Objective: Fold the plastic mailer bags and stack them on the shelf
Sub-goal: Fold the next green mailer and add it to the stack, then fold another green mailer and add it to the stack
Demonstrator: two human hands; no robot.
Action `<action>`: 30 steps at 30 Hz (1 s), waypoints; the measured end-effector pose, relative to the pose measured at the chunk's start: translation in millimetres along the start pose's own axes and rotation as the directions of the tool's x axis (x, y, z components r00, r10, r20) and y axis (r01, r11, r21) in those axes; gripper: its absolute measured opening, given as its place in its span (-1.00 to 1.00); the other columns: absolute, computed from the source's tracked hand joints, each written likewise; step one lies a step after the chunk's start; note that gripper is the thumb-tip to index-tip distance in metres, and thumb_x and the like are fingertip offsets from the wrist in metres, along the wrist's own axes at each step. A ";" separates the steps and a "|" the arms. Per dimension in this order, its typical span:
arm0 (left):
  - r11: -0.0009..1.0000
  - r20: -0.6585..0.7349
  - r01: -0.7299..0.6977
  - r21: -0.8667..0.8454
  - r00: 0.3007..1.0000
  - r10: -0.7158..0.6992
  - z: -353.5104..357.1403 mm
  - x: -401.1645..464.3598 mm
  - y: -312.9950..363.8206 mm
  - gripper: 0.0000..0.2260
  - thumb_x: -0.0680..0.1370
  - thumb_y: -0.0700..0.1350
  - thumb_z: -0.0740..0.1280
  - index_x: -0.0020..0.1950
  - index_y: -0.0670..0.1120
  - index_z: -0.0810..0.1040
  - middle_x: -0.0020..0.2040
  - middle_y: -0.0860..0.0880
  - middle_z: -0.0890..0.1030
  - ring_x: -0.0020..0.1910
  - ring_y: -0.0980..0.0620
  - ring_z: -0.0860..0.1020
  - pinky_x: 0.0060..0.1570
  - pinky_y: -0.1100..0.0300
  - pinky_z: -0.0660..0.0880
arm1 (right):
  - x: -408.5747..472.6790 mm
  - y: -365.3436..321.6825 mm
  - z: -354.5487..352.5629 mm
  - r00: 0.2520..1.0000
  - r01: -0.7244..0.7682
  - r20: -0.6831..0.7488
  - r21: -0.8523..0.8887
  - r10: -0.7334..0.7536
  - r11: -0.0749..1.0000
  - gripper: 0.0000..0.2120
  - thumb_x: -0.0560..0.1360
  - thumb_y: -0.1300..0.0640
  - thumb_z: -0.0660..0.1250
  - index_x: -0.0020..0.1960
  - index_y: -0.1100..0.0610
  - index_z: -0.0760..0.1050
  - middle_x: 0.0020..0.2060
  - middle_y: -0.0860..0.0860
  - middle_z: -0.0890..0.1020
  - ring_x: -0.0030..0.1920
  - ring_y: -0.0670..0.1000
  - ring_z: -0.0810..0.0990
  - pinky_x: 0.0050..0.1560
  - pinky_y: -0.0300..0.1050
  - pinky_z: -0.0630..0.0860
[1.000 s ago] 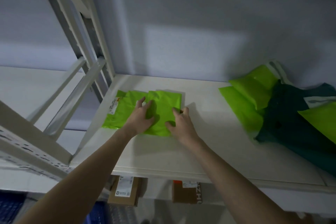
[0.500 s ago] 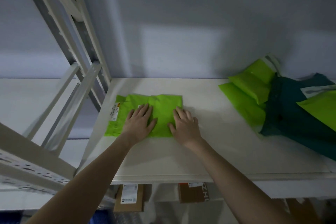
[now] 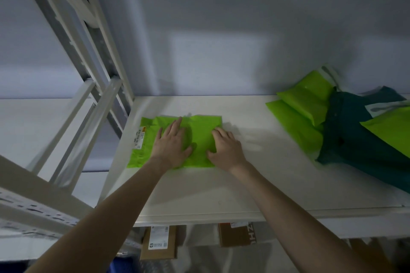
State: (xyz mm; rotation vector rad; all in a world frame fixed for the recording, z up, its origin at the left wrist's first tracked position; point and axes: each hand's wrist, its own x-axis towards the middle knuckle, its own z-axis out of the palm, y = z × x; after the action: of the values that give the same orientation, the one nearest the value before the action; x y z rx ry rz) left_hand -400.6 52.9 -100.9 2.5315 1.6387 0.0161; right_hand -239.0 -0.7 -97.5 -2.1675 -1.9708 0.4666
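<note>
A folded lime-green mailer bag (image 3: 200, 137) with a white label on its left edge lies flat on the left part of the white shelf (image 3: 221, 188). My left hand (image 3: 172, 144) presses flat on the bag's middle with fingers straight. My right hand (image 3: 226, 148) rests on the bag's right edge, fingers slightly bent, palm down. At the shelf's right end lies a loose pile: several lime-green mailers (image 3: 304, 106) and a dark teal mailer (image 3: 355, 139).
White metal shelf uprights and braces (image 3: 95, 68) rise at the left. A grey wall (image 3: 221, 29) closes the back. Below the shelf's front edge sit cardboard boxes (image 3: 158, 242) with labels.
Both hands flattened from gripping the bag's folds to pressing it down. The bag now lies smoother and flatter. The camera view shifted slightly.
</note>
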 end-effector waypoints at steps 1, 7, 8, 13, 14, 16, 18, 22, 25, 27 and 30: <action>1.000 -0.008 -0.011 0.001 1.000 0.011 -1.3 -0.9 0.7 -0.39 0.56 0.18 0.11 0.52 -0.07 0.08 0.56 0.03 -0.14 0.53 0.05 -0.10 0.47 -0.03 -0.11 | 0.2 0.7 -2.1 1.000 0.004 -0.006 0.003 -0.004 1.000 -0.44 0.47 0.00 0.24 0.40 0.16 0.23 0.43 0.05 0.24 0.38 0.11 0.22 0.31 0.06 0.30; 0.998 -0.050 -0.070 -0.003 0.996 0.070 -12.3 3.4 12.1 -0.39 0.57 0.15 0.11 0.54 -0.04 -0.01 0.56 0.04 -0.13 0.53 0.08 -0.14 0.47 -0.04 -0.13 | -1.9 14.3 -17.3 0.996 0.009 -0.085 0.004 -0.009 1.000 -0.49 0.47 0.03 0.23 0.37 0.16 0.27 0.39 0.05 0.30 0.38 0.10 0.24 0.27 0.06 0.33; 0.997 -0.066 -0.076 -0.005 0.995 0.076 -14.5 5.6 15.5 -0.39 0.57 0.15 0.12 0.54 -0.03 0.00 0.56 0.05 -0.12 0.53 0.08 -0.14 0.47 -0.04 -0.12 | -2.4 17.8 -20.7 0.995 0.008 -0.103 0.011 -0.007 1.000 -0.50 0.47 0.03 0.23 0.37 0.16 0.28 0.38 0.04 0.31 0.38 0.09 0.24 0.27 0.06 0.34; 0.992 -0.146 -0.117 -0.037 0.983 0.111 -28.0 17.1 44.2 -0.42 0.56 0.12 0.17 0.52 -0.01 0.09 0.56 0.05 -0.01 0.53 0.09 -0.08 0.48 -0.03 -0.10 | -7.4 41.6 -47.6 0.979 0.012 -0.204 0.018 -0.009 1.000 -0.54 0.51 0.04 0.22 0.37 0.11 0.29 0.36 0.01 0.33 0.37 0.07 0.26 0.25 0.02 0.30; 0.992 -0.161 -0.122 -0.044 0.980 0.114 -31.6 19.6 51.5 -0.44 0.56 0.12 0.17 0.51 -0.01 0.11 0.55 0.05 0.01 0.53 0.09 -0.06 0.48 -0.03 -0.09 | -8.4 47.4 -54.7 0.975 0.013 -0.220 0.018 -0.009 1.000 -0.55 0.51 0.03 0.21 0.37 0.11 0.29 0.35 0.01 0.34 0.36 0.07 0.26 0.24 0.02 0.30; 0.989 -0.191 -0.134 -0.063 0.974 0.120 -39.0 25.3 72.3 -0.46 0.56 0.10 0.18 0.50 0.00 0.14 0.55 0.05 0.03 0.53 0.08 -0.05 0.48 -0.02 -0.09 | -11.8 63.8 -71.4 0.965 0.010 -0.261 0.020 -0.004 1.000 -0.56 0.51 0.03 0.21 0.36 0.11 0.30 0.33 0.01 0.36 0.34 0.07 0.29 0.22 0.01 0.31; 0.984 -0.215 -0.151 -0.094 0.968 0.128 -45.1 30.6 97.1 -0.47 0.56 0.09 0.19 0.48 0.00 0.17 0.55 0.04 0.05 0.53 0.08 -0.03 0.47 -0.02 -0.08 | -16.7 82.8 -90.4 0.950 0.007 -0.311 0.027 0.002 1.000 -0.56 0.50 0.05 0.24 0.35 0.12 0.33 0.31 0.02 0.39 0.33 0.08 0.32 0.23 0.01 0.35; 0.968 -0.274 -0.224 -0.117 0.944 0.185 -52.7 41.6 151.8 -0.49 0.55 0.09 0.19 0.46 0.00 0.22 0.53 0.03 0.11 0.52 0.05 0.02 0.45 -0.01 -0.02 | -31.6 129.7 -131.3 0.921 -0.007 -0.388 0.036 0.020 0.999 -0.58 0.48 0.08 0.26 0.31 0.16 0.37 0.26 0.08 0.45 0.29 0.13 0.37 0.22 0.04 0.38; 0.945 -0.317 -0.287 -0.157 0.921 0.227 -57.7 48.1 197.8 -0.50 0.53 0.08 0.21 0.44 -0.01 0.26 0.51 0.01 0.17 0.51 0.02 0.08 0.44 -0.01 0.03 | -46.9 169.7 -158.7 0.901 -0.038 -0.432 0.006 0.037 0.999 -0.60 0.48 0.09 0.28 0.29 0.16 0.38 0.22 0.10 0.47 0.27 0.13 0.39 0.18 -0.01 0.38; 0.927 -0.331 -0.319 -0.197 0.912 0.243 -60.0 51.4 230.5 -0.52 0.53 0.04 0.25 0.44 -0.01 0.28 0.51 0.01 0.18 0.50 0.02 0.11 0.42 0.02 0.05 | -58.2 198.3 -175.3 0.891 -0.080 -0.449 -0.021 0.062 0.997 -0.59 0.48 0.07 0.27 0.29 0.17 0.38 0.22 0.10 0.46 0.27 0.14 0.39 0.15 0.02 0.40; 0.891 -0.355 -0.373 -0.258 0.894 0.272 -62.3 56.8 276.7 -0.52 0.52 -0.01 0.28 0.42 -0.01 0.30 0.48 0.00 0.23 0.46 0.00 0.20 0.37 0.04 0.14 | -75.1 241.8 -198.3 0.884 -0.141 -0.454 -0.022 0.116 0.990 -0.57 0.49 0.08 0.27 0.32 0.17 0.36 0.24 0.13 0.45 0.29 0.15 0.38 0.19 0.09 0.41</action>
State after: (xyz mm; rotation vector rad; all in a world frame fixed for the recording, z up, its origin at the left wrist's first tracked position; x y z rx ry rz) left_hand -130.8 -1.0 -11.6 2.5978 1.1423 0.6905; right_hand 49.9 -85.6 15.5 -2.1945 -1.6082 -0.0812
